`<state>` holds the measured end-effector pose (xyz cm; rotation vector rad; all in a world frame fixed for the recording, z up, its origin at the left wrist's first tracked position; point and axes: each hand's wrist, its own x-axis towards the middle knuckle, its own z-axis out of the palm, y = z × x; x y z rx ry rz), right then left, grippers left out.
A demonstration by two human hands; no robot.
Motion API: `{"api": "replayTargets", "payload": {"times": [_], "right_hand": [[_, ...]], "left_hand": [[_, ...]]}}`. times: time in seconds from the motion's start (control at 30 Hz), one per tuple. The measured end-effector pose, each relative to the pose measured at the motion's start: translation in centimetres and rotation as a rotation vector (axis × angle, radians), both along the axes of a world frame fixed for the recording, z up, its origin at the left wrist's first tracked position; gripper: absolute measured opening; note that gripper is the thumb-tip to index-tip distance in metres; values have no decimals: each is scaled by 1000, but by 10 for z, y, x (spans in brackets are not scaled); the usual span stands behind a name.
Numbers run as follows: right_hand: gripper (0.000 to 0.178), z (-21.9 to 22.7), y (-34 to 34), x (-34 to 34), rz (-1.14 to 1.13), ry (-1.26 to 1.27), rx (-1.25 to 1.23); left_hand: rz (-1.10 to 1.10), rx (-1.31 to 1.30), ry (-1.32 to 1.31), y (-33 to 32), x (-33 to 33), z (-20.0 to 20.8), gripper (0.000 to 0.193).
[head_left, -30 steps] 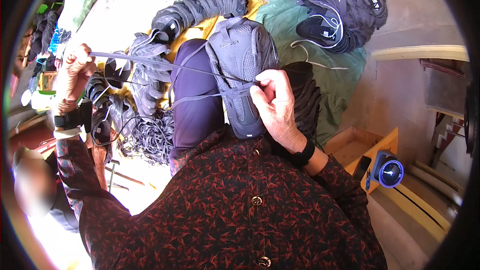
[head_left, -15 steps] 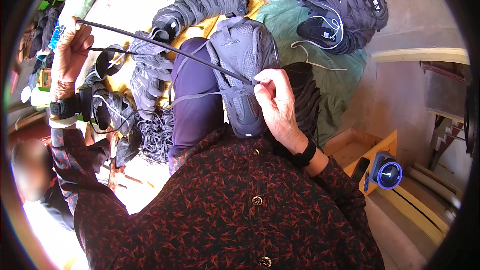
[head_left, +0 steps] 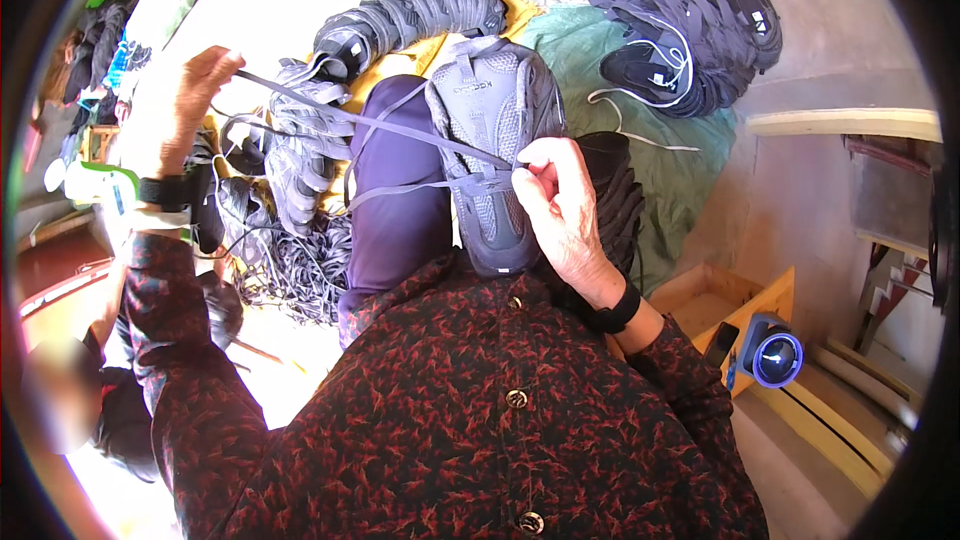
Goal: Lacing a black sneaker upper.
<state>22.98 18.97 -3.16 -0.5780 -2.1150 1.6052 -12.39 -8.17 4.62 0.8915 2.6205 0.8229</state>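
A grey mesh shoe upper (head_left: 490, 130) lies on my lap, toe toward me. My right hand (head_left: 560, 202) pinches it at the lacing, next to the eyelets. My left hand (head_left: 185, 105) is raised far out to the left and holds the end of a dark shoelace (head_left: 375, 125), which stretches taut from that hand across my purple trouser leg (head_left: 395, 200) to the shoe. A second strand of lace hangs looser below it.
Rows of grey shoe uppers (head_left: 410, 10) lie ahead and at the left (head_left: 295, 155), more stacked at the top right (head_left: 680, 10) on a green cloth (head_left: 680, 170). A tangle of dark laces (head_left: 290, 265) sits beside my left knee. A yellow wooden box (head_left: 745, 315) holds a blue round object (head_left: 775, 358).
My left hand has risen and swung outward, drawing the lace tight through the shoe. My right hand stays pinched on the shoe's lacing.
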Motion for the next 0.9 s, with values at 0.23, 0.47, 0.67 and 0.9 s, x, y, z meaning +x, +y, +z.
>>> {"api": "replayTargets", "payload": {"times": [0.23, 0.47, 0.67, 0.9], "right_hand": [[20, 3, 6, 3, 21, -20, 5], [15, 27, 11, 1, 77, -118, -218], [13, 41, 8, -4, 176, -153, 69], [14, 71, 11, -28, 261, -127, 364]], "left_hand": [[-149, 381, -440, 67, 107, -43, 19], [-496, 108, -398, 105, 178, -37, 13], [-437, 88, -728, 95, 166, -45, 15], [-354, -26, -807, 28, 145, -36, 15]]}}
